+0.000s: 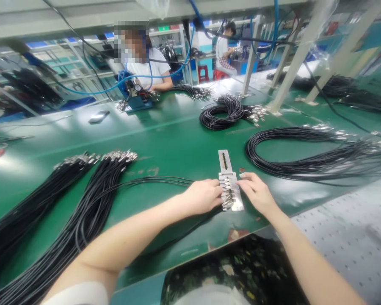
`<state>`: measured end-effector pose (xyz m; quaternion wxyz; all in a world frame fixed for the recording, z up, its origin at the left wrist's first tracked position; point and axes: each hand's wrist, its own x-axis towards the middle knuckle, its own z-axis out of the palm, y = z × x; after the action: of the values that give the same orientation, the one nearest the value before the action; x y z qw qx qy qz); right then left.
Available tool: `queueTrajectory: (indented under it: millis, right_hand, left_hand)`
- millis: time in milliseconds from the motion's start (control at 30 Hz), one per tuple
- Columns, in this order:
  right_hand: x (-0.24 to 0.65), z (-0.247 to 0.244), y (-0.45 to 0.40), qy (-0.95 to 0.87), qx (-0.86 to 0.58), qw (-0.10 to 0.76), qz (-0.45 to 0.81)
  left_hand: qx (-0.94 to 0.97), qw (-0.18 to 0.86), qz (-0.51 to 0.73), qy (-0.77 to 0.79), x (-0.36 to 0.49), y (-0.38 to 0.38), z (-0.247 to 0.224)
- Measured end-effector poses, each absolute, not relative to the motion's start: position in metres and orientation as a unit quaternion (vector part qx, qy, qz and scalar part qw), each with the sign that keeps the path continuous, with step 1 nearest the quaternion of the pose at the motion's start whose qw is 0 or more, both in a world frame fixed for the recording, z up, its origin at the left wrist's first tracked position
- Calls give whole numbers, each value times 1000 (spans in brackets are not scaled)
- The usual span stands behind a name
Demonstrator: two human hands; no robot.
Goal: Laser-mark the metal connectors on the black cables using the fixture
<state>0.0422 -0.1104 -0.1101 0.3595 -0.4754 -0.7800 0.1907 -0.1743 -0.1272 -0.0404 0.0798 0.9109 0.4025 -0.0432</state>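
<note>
A metal fixture plate (pixel 222 161) with a slotted upper arm lies on the green bench. Several silver cable ends (pixel 227 186) sit side by side across its lower part. My left hand (pixel 205 195) is closed over the black cables at the plate's left edge, its fingertips by the metal ends. Those cables (pixel 158 179) run off to the left; more pass beneath the hand. At the plate's right edge, my right hand (pixel 256 194) has its fingers loosely extended, thumb and forefinger a little apart. Whether its fingertips touch the plate, I cannot tell.
Two bundles of black cables (pixel 98 199) (pixel 47 195) lie at left. Coiled cables (pixel 224 112) and a looped bundle (pixel 260 154) lie beyond and right. Across the bench, a person (pixel 160 63) sits at a blue machine (pixel 136 99). A grey perforated surface (pixel 343 228) borders the bench.
</note>
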Motion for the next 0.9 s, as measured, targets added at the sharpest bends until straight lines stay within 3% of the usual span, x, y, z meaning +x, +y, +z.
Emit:
queueTrajectory:
  millis: [100, 400, 500, 900]
  right_hand:
    - [44, -105, -114, -756, -480, 380, 231]
    - [43, -103, -126, -771, -472, 366, 221]
    - [43, -107, -126, -784, -470, 358, 191]
    - [40, -103, -130, -856, -417, 288, 100]
  left_hand:
    - [896, 156, -42, 414, -181, -143, -50]
    - [827, 227, 85, 507, -186, -153, -54]
    - [820, 198, 102, 527, -184, -137, -56]
    - [851, 67, -22, 520, -166, -128, -72]
